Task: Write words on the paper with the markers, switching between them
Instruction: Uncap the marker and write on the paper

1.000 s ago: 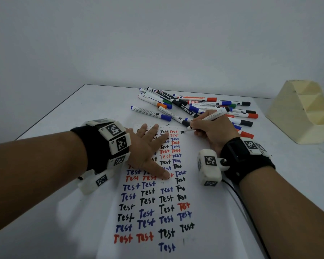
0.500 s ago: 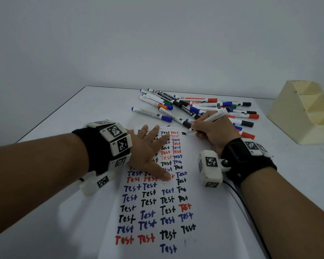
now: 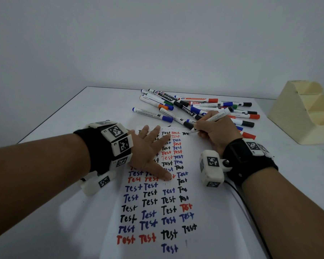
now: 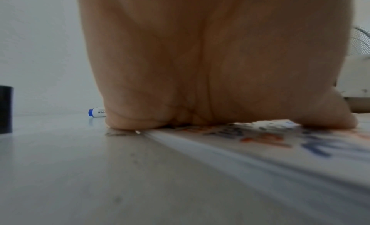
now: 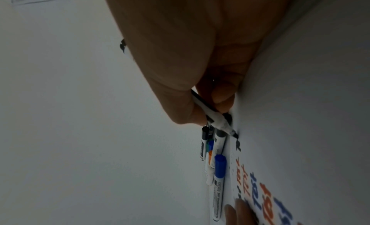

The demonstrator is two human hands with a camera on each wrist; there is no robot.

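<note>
A white paper [image 3: 157,212] lies on the table, covered with rows of "Test" in black, blue and red. My left hand [image 3: 150,152] lies flat on its upper part with fingers spread, pressing it down; its palm [image 4: 180,70] fills the left wrist view. My right hand [image 3: 215,131] grips a white black-ink marker [image 3: 211,119] whose tip touches the paper's top right, beside a fresh black word. In the right wrist view the marker [image 5: 216,119] is pinched between thumb and fingers, tip on the paper [image 5: 300,117].
A heap of capped markers [image 3: 204,107] in black, blue, red, orange and green lies just behind the paper. A cream stepped holder [image 3: 303,113] stands at the far right. The table's left edge [image 3: 51,116] runs diagonally. A cable [image 3: 251,212] trails from the right wrist.
The marker tip has moved a little to the right along the top row, and a new black word has appeared there. The left hand has stayed flat on the paper.
</note>
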